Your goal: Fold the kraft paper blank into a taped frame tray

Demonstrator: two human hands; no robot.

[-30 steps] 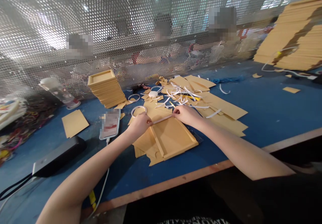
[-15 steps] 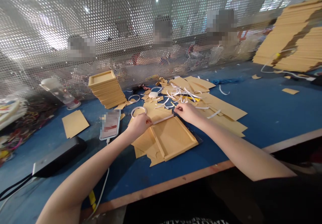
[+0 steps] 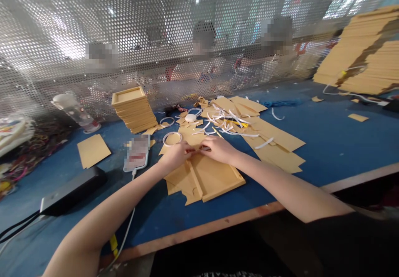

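Note:
A shallow brown cardboard tray [image 3: 218, 177] with low raised walls lies in front of me, on top of loose cardboard sheets. At its far left corner my left hand [image 3: 179, 153] is closed, fingertips pinching the far wall. Close beside it, my right hand [image 3: 217, 148] is also closed, thumb and fingers on the same wall. The two hands almost meet and cover most of that wall. Whether a thin strip lies under the fingertips is hidden. A ring of white tape [image 3: 172, 138] lies just beyond my left hand.
White strips [image 3: 230, 119] and cardboard sheets [image 3: 277, 133] lie behind and right. A stack of trays [image 3: 135, 111], a phone [image 3: 137, 152], a black case [image 3: 75, 189] and a bottle [image 3: 76, 113] stand left. Tall cardboard stacks [image 3: 352, 52] are far right. A perforated metal screen [image 3: 149, 28] closes the back.
My right hand has moved left along the tray's far wall, from its right corner to beside my left hand. The white strip seen along that wall is now covered. My left hand has barely shifted.

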